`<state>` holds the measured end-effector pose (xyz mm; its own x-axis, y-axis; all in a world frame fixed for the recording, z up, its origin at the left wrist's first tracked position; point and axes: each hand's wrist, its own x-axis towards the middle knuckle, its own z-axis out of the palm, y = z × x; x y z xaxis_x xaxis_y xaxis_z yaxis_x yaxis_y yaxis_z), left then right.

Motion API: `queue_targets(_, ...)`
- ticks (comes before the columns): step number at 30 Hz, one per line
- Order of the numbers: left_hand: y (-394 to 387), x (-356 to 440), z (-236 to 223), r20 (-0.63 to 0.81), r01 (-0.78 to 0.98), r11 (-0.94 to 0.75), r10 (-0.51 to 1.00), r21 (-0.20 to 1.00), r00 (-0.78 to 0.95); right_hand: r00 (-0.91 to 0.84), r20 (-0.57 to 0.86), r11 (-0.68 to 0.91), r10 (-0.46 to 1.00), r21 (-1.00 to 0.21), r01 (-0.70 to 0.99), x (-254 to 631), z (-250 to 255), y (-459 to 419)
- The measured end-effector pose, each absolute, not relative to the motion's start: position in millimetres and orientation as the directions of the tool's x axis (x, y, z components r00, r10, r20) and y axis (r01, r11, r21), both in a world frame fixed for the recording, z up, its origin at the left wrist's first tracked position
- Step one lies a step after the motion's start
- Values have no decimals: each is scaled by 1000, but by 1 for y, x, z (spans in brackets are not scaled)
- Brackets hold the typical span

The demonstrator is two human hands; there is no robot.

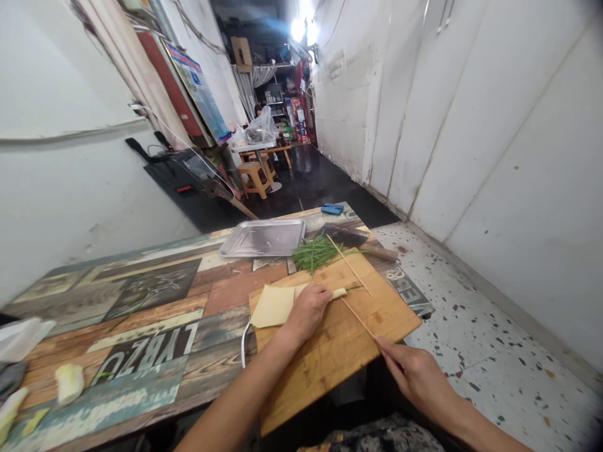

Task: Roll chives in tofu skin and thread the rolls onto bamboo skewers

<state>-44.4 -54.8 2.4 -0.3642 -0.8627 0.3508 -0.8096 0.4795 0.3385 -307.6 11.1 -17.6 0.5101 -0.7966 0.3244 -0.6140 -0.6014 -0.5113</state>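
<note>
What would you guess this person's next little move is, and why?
Probably pushing the skewer on into the roll: the right hand holds the thin stick aimed at the roll's end, while the left hand pins the roll on the cutting board.

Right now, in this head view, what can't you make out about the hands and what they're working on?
- Rolled wrap: the left hand covers most of it; only its end shows.
- Left grip: fingers curl under, contact hidden.
- Bamboo skewer: its rear end is hidden inside the right hand; whether its tip has entered the wrap is too fine to tell.
- Cleaver: the blade is partly hidden behind the green chives.
- Pale items at the left edge: cut off by the frame.
</note>
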Motion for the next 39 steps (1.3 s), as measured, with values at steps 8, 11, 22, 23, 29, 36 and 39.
queue_targets(8,-56,-43,0,379,-793,490,-855,362,-355,499,323,-592,-804,-505,-628,-306,-30,11)
queue_targets(11,-56,-43,0,388,-788,501,-848,359,-362,498,331,-597,-802,-496,-631,-305,-30,11)
queue_targets(22,-59,-42,-4,405,-770,519,-836,371,-369,507,396,-637,-766,-365,-679,-293,-20,7)
queue_targets(23,-59,-42,-4,402,-769,519,-838,375,-369,512,389,-635,-766,-332,-697,-291,-19,6)
queue_targets(29,-59,-43,-3,391,-751,522,-841,405,-374,553,175,-577,-814,-143,-804,-265,0,-12)
queue_targets(36,-60,-41,-6,372,-788,509,-846,346,-382,521,75,-526,-850,-99,-845,-247,5,-33)
queue_targets(39,-59,-42,-7,355,-814,498,-850,300,-389,556,157,-573,-816,-93,-814,-254,-3,-34)
